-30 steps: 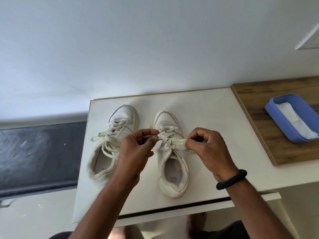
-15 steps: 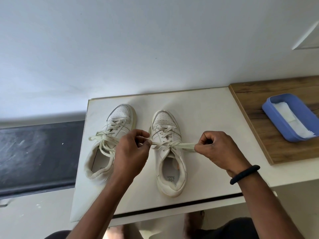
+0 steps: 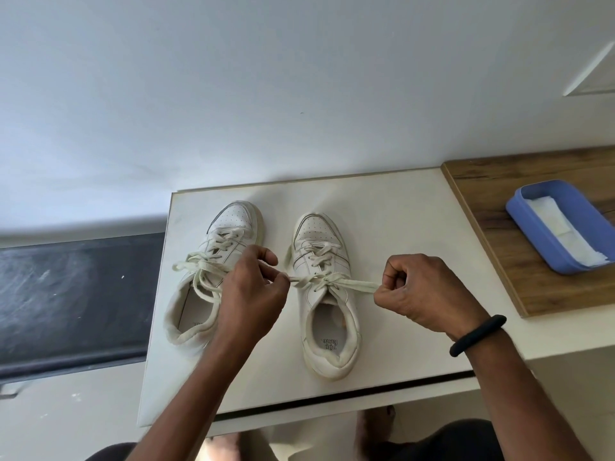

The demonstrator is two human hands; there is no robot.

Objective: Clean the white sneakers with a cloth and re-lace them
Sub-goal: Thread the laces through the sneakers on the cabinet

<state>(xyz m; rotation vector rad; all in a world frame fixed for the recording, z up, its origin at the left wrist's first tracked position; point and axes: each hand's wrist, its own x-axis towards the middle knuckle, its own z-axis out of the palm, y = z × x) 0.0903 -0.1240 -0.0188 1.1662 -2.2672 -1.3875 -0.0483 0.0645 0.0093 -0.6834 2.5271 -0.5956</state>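
The left hand (image 3: 253, 294) and right hand (image 3: 421, 292) each pinch a lace end (image 3: 354, 285), stretched taut between them over the right sneaker (image 3: 327, 294); the left sneaker (image 3: 213, 271) lies partly beneath the left hand.

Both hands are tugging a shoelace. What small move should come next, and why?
Probably one last outward tug, then let go. The left hand and right hand each pinch the lace, stretched taut either side of the knot on the right sneaker; the left sneaker already shows a tied bow.
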